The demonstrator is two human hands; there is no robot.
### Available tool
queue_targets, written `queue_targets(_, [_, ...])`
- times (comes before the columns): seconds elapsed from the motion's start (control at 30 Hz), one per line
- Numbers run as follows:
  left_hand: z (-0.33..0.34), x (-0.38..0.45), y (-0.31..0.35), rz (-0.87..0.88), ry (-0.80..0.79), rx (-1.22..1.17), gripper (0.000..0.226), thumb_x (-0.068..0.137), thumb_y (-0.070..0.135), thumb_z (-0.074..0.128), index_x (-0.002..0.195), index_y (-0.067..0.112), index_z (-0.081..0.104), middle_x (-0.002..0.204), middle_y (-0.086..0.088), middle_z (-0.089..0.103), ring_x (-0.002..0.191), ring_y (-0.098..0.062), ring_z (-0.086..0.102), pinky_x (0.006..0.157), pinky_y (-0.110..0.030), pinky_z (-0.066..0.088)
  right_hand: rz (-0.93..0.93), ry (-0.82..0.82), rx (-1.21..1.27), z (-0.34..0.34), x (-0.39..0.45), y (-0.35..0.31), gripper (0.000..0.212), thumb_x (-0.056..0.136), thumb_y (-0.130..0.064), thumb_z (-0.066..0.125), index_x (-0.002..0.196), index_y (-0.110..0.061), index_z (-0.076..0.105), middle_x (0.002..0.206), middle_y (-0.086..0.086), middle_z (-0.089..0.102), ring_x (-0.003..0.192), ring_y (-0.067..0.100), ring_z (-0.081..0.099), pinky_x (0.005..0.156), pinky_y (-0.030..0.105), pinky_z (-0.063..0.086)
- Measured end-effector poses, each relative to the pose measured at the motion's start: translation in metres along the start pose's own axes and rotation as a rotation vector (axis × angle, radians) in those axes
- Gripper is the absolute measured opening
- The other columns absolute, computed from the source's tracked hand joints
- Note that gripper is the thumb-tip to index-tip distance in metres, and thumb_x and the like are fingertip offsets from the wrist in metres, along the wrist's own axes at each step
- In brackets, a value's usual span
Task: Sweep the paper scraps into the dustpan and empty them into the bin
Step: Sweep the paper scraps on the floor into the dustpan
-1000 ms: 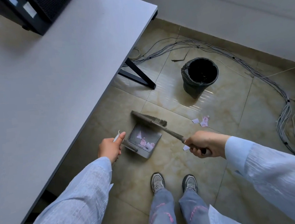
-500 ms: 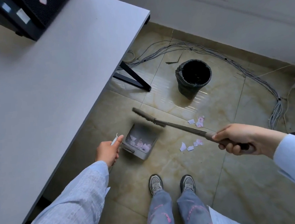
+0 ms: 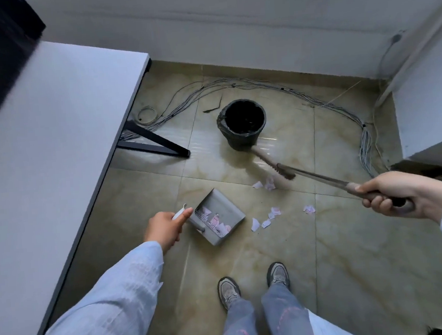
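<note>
My left hand (image 3: 166,229) grips the handle of a grey dustpan (image 3: 219,210) that rests on the tiled floor, with several pink and white paper scraps inside it. My right hand (image 3: 393,196) is closed around the handle of a long brush (image 3: 281,168), whose head reaches out towards the black bin (image 3: 242,124) and sits just beyond one group of paper scraps (image 3: 265,184). More scraps (image 3: 266,219) lie on the floor to the right of the dustpan. The bin is lined with a dark bag and stands upright.
A grey desk (image 3: 53,155) fills the left side, its black leg (image 3: 156,143) standing on the floor near the bin. Bundled cables (image 3: 364,138) run along the wall and down the right. A white cabinet (image 3: 431,111) stands at right. My shoes (image 3: 254,284) are below the dustpan.
My right hand has swung the brush away from the dustpan, out to the right and towards the bin. The dustpan stays in my left hand. The view has tilted up and right.
</note>
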State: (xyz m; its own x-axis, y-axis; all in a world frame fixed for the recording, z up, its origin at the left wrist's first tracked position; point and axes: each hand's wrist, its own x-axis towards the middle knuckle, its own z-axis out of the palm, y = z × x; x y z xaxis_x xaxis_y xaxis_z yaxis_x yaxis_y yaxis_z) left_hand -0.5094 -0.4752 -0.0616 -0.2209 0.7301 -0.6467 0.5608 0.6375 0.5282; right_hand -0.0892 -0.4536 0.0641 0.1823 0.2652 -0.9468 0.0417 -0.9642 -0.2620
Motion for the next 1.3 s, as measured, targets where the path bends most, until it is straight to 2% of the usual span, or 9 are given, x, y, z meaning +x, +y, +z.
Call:
queue_targets(0.1, [0.019, 0.004, 0.031, 0.050, -0.011, 0.063, 0.057, 0.083, 0.057, 0.061, 0.050, 0.011, 0.051, 0.041, -0.004, 0.052, 0.035, -0.021, 0.043, 0.045, -0.025, 0.038, 0.008, 0.030, 0.111, -0.022, 0.013, 0.012, 0.021, 0.101, -0.011, 0.033, 0.113, -0.019, 0.049, 0.067, 0.004, 0.030, 0.018, 0.002, 0.028, 0.024, 0.004, 0.024])
queue_targets(0.27, [0.046, 0.014, 0.068, 0.097, -0.042, 0.145, 0.058, 0.084, 0.057, 0.060, 0.052, 0.009, 0.053, 0.043, -0.006, 0.054, 0.036, -0.021, 0.045, 0.045, -0.025, 0.038, 0.017, 0.046, 0.248, -0.044, 0.046, 0.025, 0.026, 0.101, -0.009, 0.031, 0.083, -0.014, 0.048, 0.066, 0.001, 0.029, 0.018, 0.002, 0.028, 0.024, 0.004, 0.023])
queue_targets(0.6, [0.081, 0.035, 0.096, 0.046, -0.117, 0.210, 0.060, 0.086, 0.059, 0.056, 0.060, 0.005, 0.054, 0.049, -0.009, 0.054, 0.041, -0.022, 0.044, 0.044, -0.025, 0.037, 0.072, 0.042, 0.261, -0.016, 0.088, 0.036, 0.028, 0.098, -0.005, 0.030, 0.074, -0.012, 0.043, 0.063, 0.001, 0.029, 0.017, 0.003, 0.027, 0.025, 0.004, 0.024])
queue_targets(0.77, [0.079, 0.042, 0.092, 0.008, -0.092, 0.155, 0.061, 0.086, 0.059, 0.056, 0.058, 0.005, 0.053, 0.049, -0.009, 0.051, 0.039, -0.021, 0.041, 0.043, -0.025, 0.035, 0.117, -0.016, 0.230, 0.025, 0.088, 0.050, 0.019, 0.095, -0.006, 0.033, 0.094, -0.018, 0.048, 0.063, 0.001, 0.032, 0.018, 0.002, 0.029, 0.026, 0.004, 0.025])
queue_targets(0.9, [0.081, 0.042, 0.091, 0.007, -0.088, 0.130, 0.060, 0.084, 0.059, 0.057, 0.057, 0.005, 0.053, 0.047, -0.008, 0.051, 0.039, -0.021, 0.040, 0.042, -0.024, 0.034, 0.120, -0.092, 0.123, 0.040, 0.069, 0.059, 0.040, 0.097, -0.008, 0.033, 0.130, -0.014, 0.053, 0.064, 0.003, 0.034, 0.020, 0.002, 0.031, 0.027, 0.005, 0.026])
queue_targets(1.0, [0.079, 0.041, 0.089, 0.012, -0.079, 0.115, 0.060, 0.084, 0.059, 0.058, 0.056, 0.006, 0.052, 0.047, -0.008, 0.051, 0.040, -0.021, 0.041, 0.043, -0.025, 0.035, 0.113, -0.152, 0.055, 0.028, 0.048, 0.055, 0.039, 0.098, -0.009, 0.036, 0.134, -0.008, 0.049, 0.065, 0.003, 0.035, 0.023, 0.002, 0.031, 0.026, 0.006, 0.027])
queue_targets(1.17, [0.074, 0.036, 0.081, 0.011, -0.075, 0.078, 0.060, 0.084, 0.058, 0.058, 0.057, 0.005, 0.053, 0.047, -0.008, 0.051, 0.040, -0.021, 0.041, 0.043, -0.025, 0.035, 0.099, -0.222, -0.030, 0.003, 0.021, 0.057, 0.020, 0.097, -0.011, 0.042, 0.095, -0.016, 0.061, 0.077, 0.009, 0.042, 0.027, 0.003, 0.032, 0.025, 0.008, 0.026])
queue_targets(1.23, [0.072, 0.032, 0.075, 0.017, -0.065, 0.044, 0.059, 0.084, 0.058, 0.059, 0.057, 0.006, 0.054, 0.047, -0.007, 0.051, 0.040, -0.021, 0.041, 0.043, -0.025, 0.035, 0.070, -0.203, -0.057, -0.004, 0.013, 0.066, 0.018, 0.096, -0.011, 0.043, 0.088, -0.013, 0.059, 0.082, 0.011, 0.044, 0.028, 0.004, 0.034, 0.026, 0.008, 0.026])
queue_targets(1.3, [0.067, 0.028, 0.068, 0.026, -0.047, 0.018, 0.059, 0.083, 0.058, 0.060, 0.056, 0.006, 0.055, 0.046, -0.007, 0.050, 0.039, -0.020, 0.040, 0.043, -0.025, 0.035, 0.041, -0.169, -0.069, -0.011, 0.004, 0.074, 0.014, 0.096, -0.011, 0.045, 0.088, -0.010, 0.056, 0.072, 0.009, 0.042, 0.028, 0.004, 0.035, 0.026, 0.008, 0.027])
